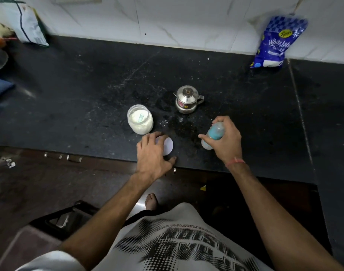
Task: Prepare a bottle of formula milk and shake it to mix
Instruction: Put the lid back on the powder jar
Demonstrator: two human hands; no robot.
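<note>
A clear baby bottle (213,134) with a light-blue collar stands tilted near the counter's front edge; my right hand (226,140) grips it from above and the side. To its left lies a round white lid (168,146), with my left hand (152,153) laid over it, fingers curved round its rim and thumb on the counter. Just behind the lid stands an open clear jar (140,119) of white powder with a pale scoop in it. A small lidded steel pot (187,100) sits further back.
The black stone counter (89,90) carries a blue sugar bag (274,44) at the back right against the white tiled wall and a white packet (25,22) at the back left. Specks of spilled powder lie between jar and pot. Below the front edge is the floor.
</note>
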